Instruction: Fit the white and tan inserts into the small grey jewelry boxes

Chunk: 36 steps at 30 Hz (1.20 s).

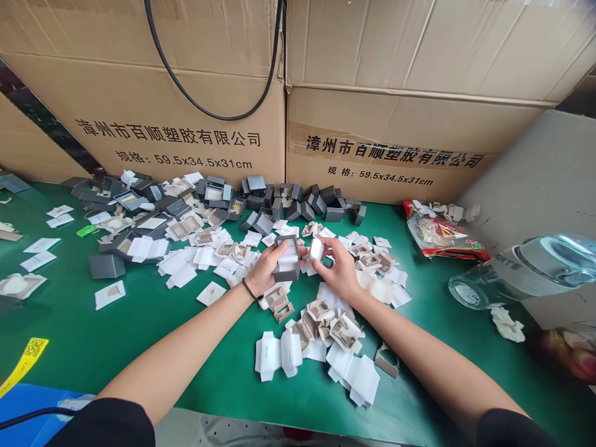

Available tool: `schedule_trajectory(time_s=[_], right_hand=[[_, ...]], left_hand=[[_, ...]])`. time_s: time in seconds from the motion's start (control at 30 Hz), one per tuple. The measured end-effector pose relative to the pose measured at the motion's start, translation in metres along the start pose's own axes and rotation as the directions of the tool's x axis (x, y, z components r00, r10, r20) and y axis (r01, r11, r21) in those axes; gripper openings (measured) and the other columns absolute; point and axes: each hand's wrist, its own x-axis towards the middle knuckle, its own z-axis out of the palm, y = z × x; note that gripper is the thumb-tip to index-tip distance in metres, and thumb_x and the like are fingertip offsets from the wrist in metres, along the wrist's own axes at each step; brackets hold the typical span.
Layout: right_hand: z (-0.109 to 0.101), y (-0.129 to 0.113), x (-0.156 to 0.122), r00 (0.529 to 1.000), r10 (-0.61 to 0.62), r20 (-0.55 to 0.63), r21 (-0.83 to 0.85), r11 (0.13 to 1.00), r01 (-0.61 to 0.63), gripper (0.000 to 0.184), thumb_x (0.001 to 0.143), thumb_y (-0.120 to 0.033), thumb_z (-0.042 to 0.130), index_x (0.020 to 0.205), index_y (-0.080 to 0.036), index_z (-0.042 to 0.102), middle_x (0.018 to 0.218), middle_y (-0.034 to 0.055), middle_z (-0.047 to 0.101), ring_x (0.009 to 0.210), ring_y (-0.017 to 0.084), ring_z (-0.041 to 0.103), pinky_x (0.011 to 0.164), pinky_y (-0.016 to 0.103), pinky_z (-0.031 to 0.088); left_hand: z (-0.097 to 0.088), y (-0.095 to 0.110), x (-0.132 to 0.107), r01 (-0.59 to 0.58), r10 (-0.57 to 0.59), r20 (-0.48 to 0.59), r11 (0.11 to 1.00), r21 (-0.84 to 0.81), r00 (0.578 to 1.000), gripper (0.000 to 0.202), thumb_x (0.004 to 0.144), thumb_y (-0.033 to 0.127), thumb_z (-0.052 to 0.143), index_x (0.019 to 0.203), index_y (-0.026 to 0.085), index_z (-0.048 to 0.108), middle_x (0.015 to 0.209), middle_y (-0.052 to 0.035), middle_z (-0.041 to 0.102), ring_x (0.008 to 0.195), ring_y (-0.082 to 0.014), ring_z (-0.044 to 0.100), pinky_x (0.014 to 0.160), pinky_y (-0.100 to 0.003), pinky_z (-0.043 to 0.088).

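My left hand is closed around a small dark grey box whose inside shows white. Just right of it, my right hand pinches a small white piece, which looks like a folded paper or foam insert. Below the hands lies a heap of pulp-coloured inserts mixed with creased white cards. A pair of unfolded white cards sits at the heap's front left. More white papers and a loose insert lie close to my left hand.
Many dark grey boxes are piled along the back left, before large cardboard cartons. At right are a red snack bag, a clear bottle lying on its side and crumpled tissue. A black cable hangs in front.
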Motion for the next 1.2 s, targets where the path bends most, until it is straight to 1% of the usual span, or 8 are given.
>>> schedule_trajectory(time_s=[0.17,0.33,0.43,0.53,0.7,0.87,1.07,1.2], right_hand=[[0.002,0.003,0.000,0.997,0.067,-0.048,0.118,0.991,-0.060,0.032,0.081,-0.029,0.054,0.112,-0.022,0.049,0.107,0.0080,0.056,0.089,0.018,0.058,0.077,0.034,0.053],[-0.001,-0.005,-0.003,0.994,-0.102,-0.035,0.048,0.993,0.104,0.034,0.080,-0.026,0.055,0.113,-0.022,0.049,0.102,0.0076,0.060,0.090,0.020,0.059,0.080,0.037,0.052],[0.000,-0.012,-0.006,0.972,-0.227,0.060,-0.004,0.974,0.228,0.035,0.080,-0.026,0.055,0.114,-0.023,0.049,0.108,0.0090,0.060,0.099,0.023,0.057,0.086,0.041,0.049],[0.001,-0.015,-0.007,0.961,-0.261,0.094,-0.011,0.965,0.263,0.036,0.081,-0.026,0.053,0.116,-0.023,0.048,0.111,0.0100,0.060,0.103,0.023,0.057,0.087,0.042,0.048],[0.000,-0.015,-0.010,0.978,-0.207,-0.023,0.017,0.978,0.208,0.036,0.082,-0.028,0.054,0.117,-0.023,0.047,0.110,0.0095,0.060,0.100,0.022,0.059,0.083,0.039,0.051],[0.002,-0.013,-0.011,0.979,-0.193,0.063,0.040,0.981,0.190,0.037,0.082,-0.031,0.056,0.117,-0.024,0.048,0.114,0.0095,0.060,0.105,0.023,0.058,0.089,0.041,0.049],[0.005,-0.008,-0.006,0.993,-0.016,0.120,0.228,0.974,-0.012,0.038,0.083,-0.033,0.056,0.119,-0.023,0.050,0.111,0.0076,0.062,0.100,0.021,0.061,0.090,0.040,0.051],[0.005,-0.008,-0.005,0.991,-0.006,0.134,0.243,0.970,-0.027,0.037,0.082,-0.032,0.057,0.118,-0.023,0.051,0.112,0.0076,0.062,0.101,0.020,0.061,0.090,0.038,0.051]], left_hand=[[0.006,-0.005,0.002,-0.073,0.083,-0.146,0.995,0.072,0.986,0.033,0.075,0.044,0.062,0.093,0.016,0.063,0.090,-0.0063,0.069,0.083,-0.0216,0.064,0.073,-0.034,0.052],[0.000,-0.012,0.006,-0.153,0.187,-0.217,0.975,0.164,0.958,0.033,0.070,0.040,0.068,0.093,0.017,0.064,0.090,-0.0041,0.069,0.082,-0.0199,0.064,0.079,-0.035,0.050],[-0.003,-0.014,0.007,-0.188,0.223,-0.179,0.963,0.196,0.958,0.041,0.072,0.040,0.066,0.106,0.019,0.063,0.104,-0.0056,0.067,0.101,-0.0216,0.060,0.089,-0.033,0.046],[-0.003,-0.013,0.005,-0.212,0.238,-0.099,0.952,0.220,0.966,0.048,0.074,0.039,0.065,0.117,0.020,0.059,0.121,-0.0068,0.061,0.118,-0.0225,0.050,0.097,-0.033,0.040],[0.000,-0.010,0.000,-0.215,0.232,-0.036,0.942,0.259,0.972,0.053,0.077,0.038,0.063,0.127,0.025,0.051,0.130,-0.0049,0.054,0.126,-0.0228,0.042,0.103,-0.033,0.034],[0.003,-0.009,-0.002,-0.221,0.232,-0.004,0.932,0.288,0.973,0.051,0.078,0.039,0.061,0.125,0.022,0.052,0.133,-0.0063,0.051,0.125,-0.0238,0.042,0.101,-0.033,0.036],[0.002,-0.009,-0.002,-0.251,0.282,-0.033,0.898,0.362,0.959,0.040,0.076,0.038,0.063,0.112,0.021,0.056,0.117,-0.0045,0.058,0.109,-0.0198,0.052,0.093,-0.028,0.039],[0.002,-0.008,-0.004,-0.304,0.336,0.001,0.849,0.432,0.942,0.034,0.075,0.038,0.063,0.102,0.020,0.052,0.104,-0.0034,0.057,0.100,-0.0171,0.053,0.090,-0.027,0.040]])
